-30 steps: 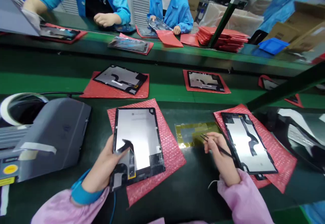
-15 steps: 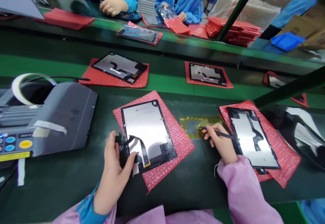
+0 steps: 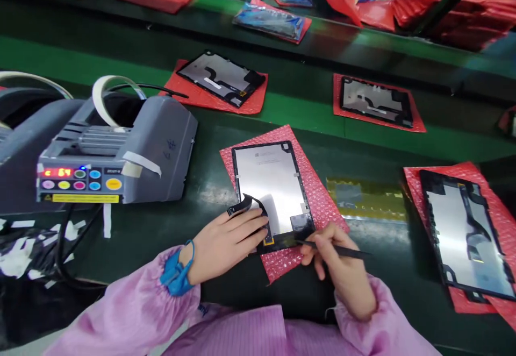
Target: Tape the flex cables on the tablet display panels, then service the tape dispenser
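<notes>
A tablet display panel [image 3: 268, 176], silver back up with a black border, lies on a red bubble-wrap sheet [image 3: 318, 192]. My left hand [image 3: 231, 240] rests flat over the panel's lower left corner, fingers stretched out. Beside its fingertips, a black flex cable [image 3: 250, 201] curls up from the panel. Pinched in my right hand [image 3: 342, 270] are black tweezers [image 3: 350, 251], their tip at the panel's lower right edge. Whether the tip grips anything is too small to tell. Right of the wrap lies a strip of yellow transparent tape pieces [image 3: 374, 200] on the dark bench.
A grey tape dispenser [image 3: 157, 157] with a lit display stands at left. Another display panel [image 3: 467, 232] lies on red wrap at right. Two more panels, one left [image 3: 226, 79] and one right [image 3: 374, 103], lie on the green strip behind. People in blue sit across.
My right hand has moved left with the tweezers, from the yellow tape to the panel's lower edge. My left hand has turned and now lies over the panel's corner. The view has shifted.
</notes>
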### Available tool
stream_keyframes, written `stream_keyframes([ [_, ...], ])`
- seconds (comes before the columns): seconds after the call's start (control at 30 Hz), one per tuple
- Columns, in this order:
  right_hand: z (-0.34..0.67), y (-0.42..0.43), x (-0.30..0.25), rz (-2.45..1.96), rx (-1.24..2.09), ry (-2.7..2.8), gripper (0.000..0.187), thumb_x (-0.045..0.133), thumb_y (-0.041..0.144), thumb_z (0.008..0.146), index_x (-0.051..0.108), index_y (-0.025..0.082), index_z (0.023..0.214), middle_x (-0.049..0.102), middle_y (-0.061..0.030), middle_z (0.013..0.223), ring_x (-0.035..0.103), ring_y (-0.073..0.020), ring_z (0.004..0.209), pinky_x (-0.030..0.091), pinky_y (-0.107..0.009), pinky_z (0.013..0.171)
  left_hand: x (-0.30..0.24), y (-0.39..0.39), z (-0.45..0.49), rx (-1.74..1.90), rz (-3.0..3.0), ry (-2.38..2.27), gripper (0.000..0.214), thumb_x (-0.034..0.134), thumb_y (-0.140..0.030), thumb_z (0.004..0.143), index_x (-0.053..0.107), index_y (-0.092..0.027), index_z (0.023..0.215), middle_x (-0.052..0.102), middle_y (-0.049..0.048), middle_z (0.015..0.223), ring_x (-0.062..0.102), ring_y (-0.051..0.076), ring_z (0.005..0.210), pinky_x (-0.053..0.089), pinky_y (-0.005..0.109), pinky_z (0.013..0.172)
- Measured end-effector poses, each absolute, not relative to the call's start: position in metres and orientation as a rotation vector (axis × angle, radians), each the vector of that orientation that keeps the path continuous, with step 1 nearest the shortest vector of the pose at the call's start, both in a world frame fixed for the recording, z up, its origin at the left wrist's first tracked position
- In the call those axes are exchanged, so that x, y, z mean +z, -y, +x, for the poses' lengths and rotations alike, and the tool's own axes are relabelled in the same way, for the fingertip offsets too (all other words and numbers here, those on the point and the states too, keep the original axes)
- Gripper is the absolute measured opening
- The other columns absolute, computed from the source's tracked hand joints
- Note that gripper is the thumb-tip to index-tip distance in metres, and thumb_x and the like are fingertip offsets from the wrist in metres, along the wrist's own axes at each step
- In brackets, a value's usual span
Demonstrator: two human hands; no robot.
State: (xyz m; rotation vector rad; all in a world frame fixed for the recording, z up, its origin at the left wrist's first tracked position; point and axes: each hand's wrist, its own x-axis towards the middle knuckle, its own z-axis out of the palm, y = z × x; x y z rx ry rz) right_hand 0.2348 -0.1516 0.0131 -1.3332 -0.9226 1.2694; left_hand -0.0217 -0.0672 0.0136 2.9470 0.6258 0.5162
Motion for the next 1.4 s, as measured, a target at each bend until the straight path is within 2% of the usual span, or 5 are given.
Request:
stream_keyframes([
  [0.5, 0.205, 0.154, 0.004, -1.408, 1.347, 0.964, 0.028, 0.067, 0.037, 0.096, 0.055, 0.02, 0.079, 0.079, -0.0046, 0.079, 0.068, -0.0105, 0.048, 0.055, -0.018, 0.043, -0.003, 0.064, -0.029, 0.418, 2.766, -0.508, 0.039, 0.044, -0.016, 0.102, 0.058, -0.015, 0.139, 0.066, 0.0078, 0.142, 0.053, 0.023, 0.141, 0.039, 0.04, 0.119],
  [0.8, 0.2, 0.157, 0.002, -1.452, 1.327, 0.976, 0.027, 0.067, 0.036, 0.096, 0.054, 0.02, 0.079, 0.079, -0.0037, 0.079, 0.071, -0.0109, 0.052, 0.059, -0.02, 0.052, -0.004, 0.065, -0.027, 0.451, 2.804, -0.526, 0.037, 0.04, -0.017, 0.105, 0.062, -0.015, 0.134, 0.068, 0.0059, 0.138, 0.055, 0.022, 0.139, 0.043, 0.037, 0.113],
  [1.0, 0.199, 0.158, 0.005, -1.495, 1.311, 0.994, 0.027, 0.066, 0.038, 0.096, 0.054, 0.021, 0.079, 0.08, -0.0042, 0.081, 0.072, -0.0123, 0.053, 0.058, -0.021, 0.05, -0.004, 0.065, -0.026, 0.502, 2.813, -0.55, 0.036, 0.037, -0.017, 0.106, 0.064, -0.014, 0.13, 0.07, 0.0062, 0.136, 0.059, 0.021, 0.134, 0.045, 0.036, 0.109],
  [1.17, 0.199, 0.158, 0.005, -1.52, 1.305, 1.023, 0.028, 0.066, 0.04, 0.096, 0.054, 0.021, 0.079, 0.08, -0.0046, 0.081, 0.07, -0.0126, 0.05, 0.058, -0.022, 0.048, -0.007, 0.068, -0.03, 0.438, 2.793, -0.541, 0.038, 0.052, -0.014, 0.099, 0.062, -0.022, 0.134, 0.064, 0.0075, 0.143, 0.047, 0.025, 0.145, 0.047, 0.036, 0.106],
  [1.4, 0.212, 0.163, 0.006, -1.641, 1.106, 1.061, 0.026, 0.065, 0.041, 0.096, 0.059, 0.021, 0.08, 0.075, -0.0034, 0.07, 0.061, -0.0107, 0.044, 0.051, -0.022, 0.045, -0.016, 0.072, -0.026, 0.449, 2.806, -0.55, 0.037, 0.058, -0.032, 0.1, 0.06, -0.029, 0.137, 0.062, 0.0082, 0.144, 0.046, 0.03, 0.145, 0.043, 0.045, 0.112],
])
